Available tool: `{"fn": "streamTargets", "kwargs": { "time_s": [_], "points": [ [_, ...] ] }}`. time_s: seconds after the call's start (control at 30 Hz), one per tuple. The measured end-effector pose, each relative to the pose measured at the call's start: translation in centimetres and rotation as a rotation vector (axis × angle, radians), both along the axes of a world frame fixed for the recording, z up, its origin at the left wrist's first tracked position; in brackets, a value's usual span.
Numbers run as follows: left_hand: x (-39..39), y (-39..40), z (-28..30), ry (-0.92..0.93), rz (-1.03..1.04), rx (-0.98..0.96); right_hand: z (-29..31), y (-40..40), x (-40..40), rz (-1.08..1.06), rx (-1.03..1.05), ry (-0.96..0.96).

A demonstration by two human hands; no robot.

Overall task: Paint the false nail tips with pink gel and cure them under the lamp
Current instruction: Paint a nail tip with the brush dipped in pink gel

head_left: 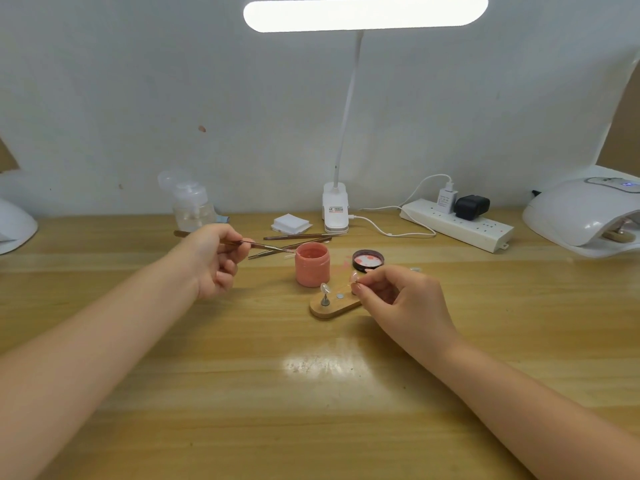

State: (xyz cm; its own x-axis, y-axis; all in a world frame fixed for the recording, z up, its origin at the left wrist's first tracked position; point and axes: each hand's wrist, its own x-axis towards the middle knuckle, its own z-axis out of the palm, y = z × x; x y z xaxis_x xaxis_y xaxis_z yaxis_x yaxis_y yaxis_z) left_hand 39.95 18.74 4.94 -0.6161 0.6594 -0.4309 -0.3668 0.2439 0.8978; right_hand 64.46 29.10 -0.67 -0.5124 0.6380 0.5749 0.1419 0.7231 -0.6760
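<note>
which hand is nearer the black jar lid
Right. The right hand sits just in front of the black jar lid; the left hand is far off, beyond the pink jar.

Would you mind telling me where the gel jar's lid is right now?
In the head view the lid lies upturned on the table, right of the pink jar and just beyond the right hand.

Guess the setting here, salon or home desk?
Likely a home or practice nail-art desk, not a clear salon: a curing lamp at right, an open pink gel jar, and a wooden stand holding false nail tips.
</note>
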Motion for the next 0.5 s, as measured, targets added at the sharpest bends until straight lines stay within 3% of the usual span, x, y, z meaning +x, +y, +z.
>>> {"fn": "streamTargets", "kwargs": {
  "time_s": [0.27,0.5],
  "points": [
    [5.1,-0.7,0.9,0.263,0.115,0.380,0.1,-0.1,-0.1,-0.019,-0.005,0.018],
    [10.9,-2.9,-2.3,1.064,-0.100,0.599,0.2,0.1,0.0,-0.035,-0.015,-0.002]
  ]
}}
